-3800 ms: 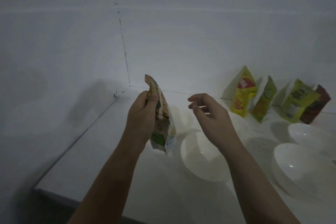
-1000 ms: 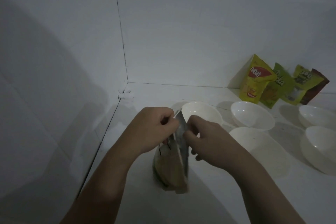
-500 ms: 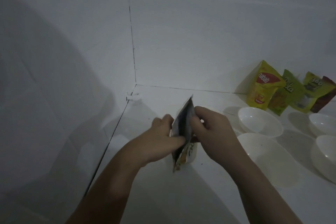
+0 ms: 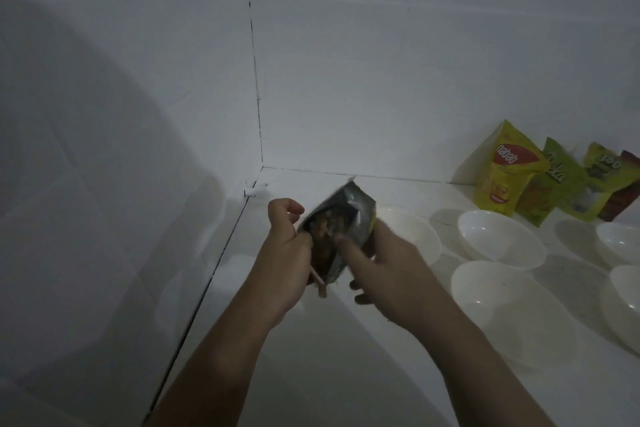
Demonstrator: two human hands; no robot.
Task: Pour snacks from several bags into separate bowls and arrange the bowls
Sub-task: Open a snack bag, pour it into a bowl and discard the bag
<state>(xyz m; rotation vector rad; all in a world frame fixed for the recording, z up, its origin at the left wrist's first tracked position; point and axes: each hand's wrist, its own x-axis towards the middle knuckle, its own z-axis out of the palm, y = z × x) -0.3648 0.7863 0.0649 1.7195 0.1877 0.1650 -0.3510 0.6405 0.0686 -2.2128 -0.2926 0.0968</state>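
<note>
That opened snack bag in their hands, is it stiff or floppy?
The snack bag is probably floppy: its foil mouth gapes crookedly between the left hand and right hand. Likely light too, and tipping it would spill the visible snacks.

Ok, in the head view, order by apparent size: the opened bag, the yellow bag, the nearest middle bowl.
1. Nearest middle bowl, though nearness inflates it.
2 and 3. Opened bag and yellow bag look alike; hands hide part of the opened one, so unranked.

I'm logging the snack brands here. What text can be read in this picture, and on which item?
"nabati": red patch on the yellow bag.
"...ka": green bag, first letters unclear.
"300": yellow-green bag, blurred, uncertain.
Dark red bag: nothing readable.
Opened bag in both hands: print hidden, unreadable.
</note>
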